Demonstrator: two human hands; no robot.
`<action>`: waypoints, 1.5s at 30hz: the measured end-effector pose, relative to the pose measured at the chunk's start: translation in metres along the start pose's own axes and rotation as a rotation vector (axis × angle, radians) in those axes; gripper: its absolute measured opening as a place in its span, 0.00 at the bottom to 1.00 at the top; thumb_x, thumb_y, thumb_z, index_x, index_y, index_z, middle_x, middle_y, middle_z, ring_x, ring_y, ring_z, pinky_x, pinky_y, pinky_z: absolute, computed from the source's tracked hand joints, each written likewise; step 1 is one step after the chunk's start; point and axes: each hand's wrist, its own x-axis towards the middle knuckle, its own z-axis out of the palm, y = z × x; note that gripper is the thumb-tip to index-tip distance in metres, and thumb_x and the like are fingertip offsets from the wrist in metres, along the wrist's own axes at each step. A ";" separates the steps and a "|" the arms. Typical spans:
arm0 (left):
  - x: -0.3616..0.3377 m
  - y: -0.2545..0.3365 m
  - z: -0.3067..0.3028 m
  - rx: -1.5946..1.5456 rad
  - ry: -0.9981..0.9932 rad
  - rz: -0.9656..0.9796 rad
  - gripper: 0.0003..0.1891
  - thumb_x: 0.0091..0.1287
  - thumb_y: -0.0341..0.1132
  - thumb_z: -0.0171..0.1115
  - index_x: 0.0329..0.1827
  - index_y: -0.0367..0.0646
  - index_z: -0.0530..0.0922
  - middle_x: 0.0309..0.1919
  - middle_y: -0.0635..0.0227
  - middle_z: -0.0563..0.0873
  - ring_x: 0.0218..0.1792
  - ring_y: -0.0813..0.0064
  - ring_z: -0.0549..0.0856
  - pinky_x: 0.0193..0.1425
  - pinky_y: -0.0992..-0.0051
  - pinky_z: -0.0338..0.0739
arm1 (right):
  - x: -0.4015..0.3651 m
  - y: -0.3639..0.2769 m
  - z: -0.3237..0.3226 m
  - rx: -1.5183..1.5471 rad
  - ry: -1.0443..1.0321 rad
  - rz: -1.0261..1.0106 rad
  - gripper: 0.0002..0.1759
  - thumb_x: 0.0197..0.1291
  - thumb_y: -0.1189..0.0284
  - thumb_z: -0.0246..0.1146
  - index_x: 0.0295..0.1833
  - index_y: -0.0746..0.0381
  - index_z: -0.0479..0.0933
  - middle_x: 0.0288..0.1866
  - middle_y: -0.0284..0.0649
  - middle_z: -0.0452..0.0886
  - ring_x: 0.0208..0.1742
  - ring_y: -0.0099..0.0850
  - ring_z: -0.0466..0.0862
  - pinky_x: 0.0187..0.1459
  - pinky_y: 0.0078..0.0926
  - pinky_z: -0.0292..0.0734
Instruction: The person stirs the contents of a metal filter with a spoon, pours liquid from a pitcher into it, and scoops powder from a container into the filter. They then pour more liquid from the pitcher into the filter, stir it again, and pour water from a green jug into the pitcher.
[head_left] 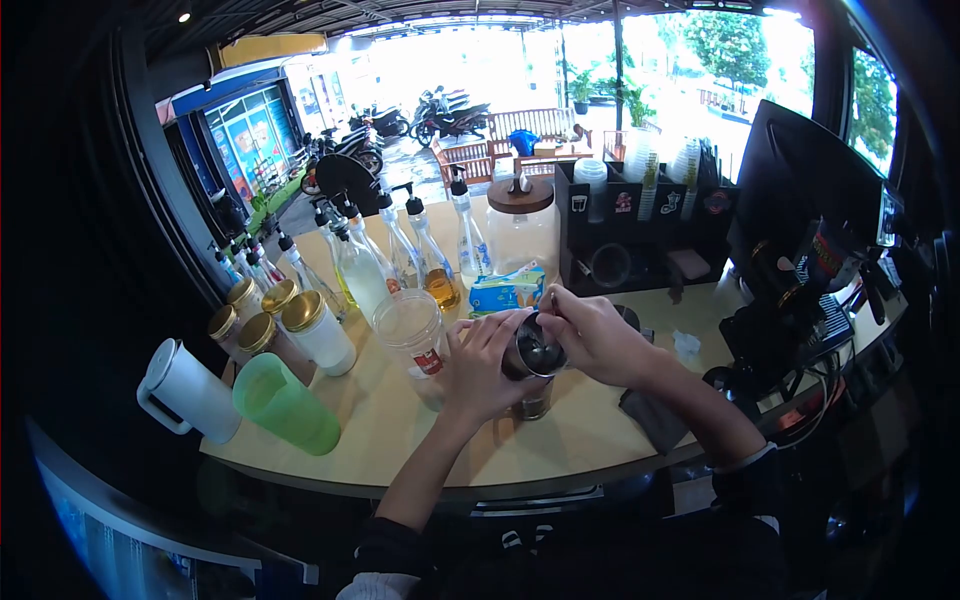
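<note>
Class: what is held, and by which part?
The left hand holds a cup near its rim; what the right hand pinches above it cannot be told.

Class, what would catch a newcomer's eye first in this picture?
Probably the two hands, left and right, around a dark-filled cup at the counter's near edge. Next, the bright green tumbler at the left, then gold-lidded jars behind it.

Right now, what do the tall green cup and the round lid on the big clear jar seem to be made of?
Tall green cup: likely plastic, smooth and semi-matte, because light passes dimly through its walls. Round lid: probably wood, brown, slightly glossy; its colour suggests it, but grain is unclear.
</note>
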 end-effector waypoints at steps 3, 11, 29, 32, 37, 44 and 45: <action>0.000 0.001 0.001 0.012 0.035 0.007 0.44 0.40 0.51 0.78 0.65 0.53 0.72 0.56 0.72 0.79 0.59 0.73 0.78 0.67 0.59 0.57 | -0.006 -0.003 0.006 -0.235 -0.038 -0.063 0.10 0.63 0.76 0.57 0.46 0.66 0.63 0.34 0.51 0.79 0.38 0.53 0.81 0.37 0.47 0.76; 0.000 0.001 0.001 0.011 -0.004 -0.008 0.43 0.41 0.51 0.78 0.65 0.53 0.71 0.58 0.72 0.79 0.60 0.75 0.77 0.68 0.59 0.55 | -0.010 -0.013 -0.012 -0.093 -0.030 -0.041 0.08 0.65 0.75 0.57 0.45 0.67 0.67 0.34 0.47 0.80 0.36 0.44 0.84 0.36 0.38 0.77; 0.009 -0.008 -0.004 -0.104 0.009 -0.174 0.40 0.42 0.53 0.79 0.57 0.43 0.76 0.40 0.65 0.88 0.44 0.66 0.86 0.63 0.62 0.66 | -0.108 0.114 0.022 -0.173 0.229 0.056 0.11 0.64 0.83 0.55 0.51 0.64 0.75 0.51 0.44 0.80 0.48 0.39 0.83 0.49 0.31 0.78; 0.011 -0.004 -0.006 -0.147 -0.020 -0.211 0.39 0.42 0.53 0.78 0.56 0.40 0.77 0.40 0.63 0.88 0.45 0.65 0.86 0.63 0.61 0.68 | -0.118 0.118 0.035 -0.188 0.123 0.066 0.13 0.62 0.82 0.57 0.52 0.64 0.75 0.55 0.46 0.78 0.52 0.45 0.82 0.52 0.34 0.78; 0.010 -0.004 -0.003 -0.168 -0.014 -0.260 0.39 0.42 0.51 0.79 0.55 0.36 0.77 0.40 0.59 0.88 0.46 0.61 0.86 0.63 0.60 0.70 | -0.138 0.134 0.053 -0.271 0.047 0.097 0.14 0.60 0.81 0.59 0.52 0.64 0.76 0.56 0.47 0.78 0.54 0.44 0.81 0.54 0.35 0.78; 0.007 -0.006 0.000 -0.214 0.007 -0.267 0.38 0.43 0.48 0.79 0.56 0.37 0.76 0.43 0.59 0.87 0.47 0.59 0.85 0.63 0.59 0.70 | -0.150 0.132 0.059 -0.253 -0.078 0.174 0.14 0.59 0.75 0.63 0.50 0.68 0.76 0.61 0.49 0.74 0.56 0.45 0.80 0.56 0.36 0.77; 0.006 -0.005 0.000 -0.215 0.008 -0.266 0.38 0.43 0.48 0.79 0.56 0.37 0.76 0.43 0.59 0.87 0.47 0.59 0.85 0.63 0.59 0.70 | -0.149 0.128 0.057 -0.241 -0.108 0.213 0.15 0.58 0.74 0.64 0.50 0.68 0.76 0.61 0.49 0.74 0.56 0.46 0.80 0.56 0.37 0.77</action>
